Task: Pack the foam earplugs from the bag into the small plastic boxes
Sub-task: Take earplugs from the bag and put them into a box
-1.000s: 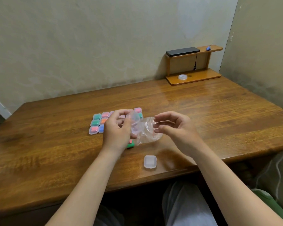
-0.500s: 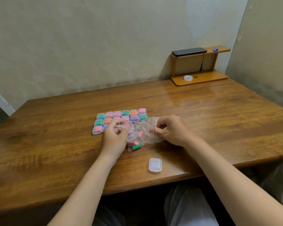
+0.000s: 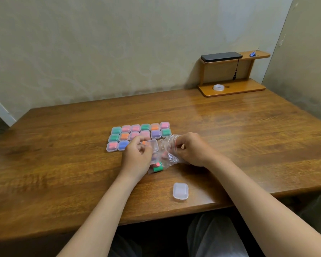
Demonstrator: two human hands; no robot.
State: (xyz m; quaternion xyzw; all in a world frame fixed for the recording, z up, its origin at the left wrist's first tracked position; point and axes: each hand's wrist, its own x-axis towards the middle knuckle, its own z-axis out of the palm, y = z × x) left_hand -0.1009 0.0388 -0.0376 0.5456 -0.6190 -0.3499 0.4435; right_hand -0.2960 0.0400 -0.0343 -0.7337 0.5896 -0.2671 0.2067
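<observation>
A pale, stained wall [image 3: 100, 52] backs the brown wooden tabletop [image 3: 63, 173] that fills the middle of the frame. At upper right we see a small wooden shelf [image 3: 233, 89] against the wall. A black slab-shaped device [image 3: 221, 56] and a blue clip [image 3: 253, 53] sit on its top tier, and a roll of clear tape [image 3: 218, 87] on its base.

At the centre, three rows of filled boxes [image 3: 135, 127] lie touching one another, with green, pink, orange, purple and blue showing through their lids. Just below them the left hand [image 3: 137, 158] has its fingers [image 3: 137, 141] curled round an open clear box [image 3: 153, 145], and it hides the right end of the nearest row. Beside it the right hand [image 3: 195, 151] pinches the mouth of the crumpled clear bag [image 3: 171, 157], which lies on the tabletop between the two hands. We see a green earplug [image 3: 157, 169] and some red ones at the bag's lower end. A closed clear box [image 3: 180, 191] sits apart, near the lower edge of the tabletop.
</observation>
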